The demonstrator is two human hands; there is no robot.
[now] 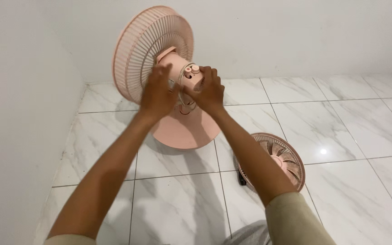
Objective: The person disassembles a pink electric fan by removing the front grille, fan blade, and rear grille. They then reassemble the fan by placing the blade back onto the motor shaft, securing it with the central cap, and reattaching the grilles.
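A pink desk fan stands on the tiled floor, seen from behind, with its rear grille (138, 50) facing left and its round base (187, 131) below. My left hand (158, 93) grips the left side of the motor housing (182, 68). My right hand (209, 90) holds the housing's right side, just under the small round knob (195, 69). A pale cord loops around the housing between my two hands.
A detached pink front grille with the fan blade (280, 159) inside lies flat on the floor at the right, partly hidden by my right forearm. A small dark tool (241, 178) lies beside it. White walls stand close behind and on the left.
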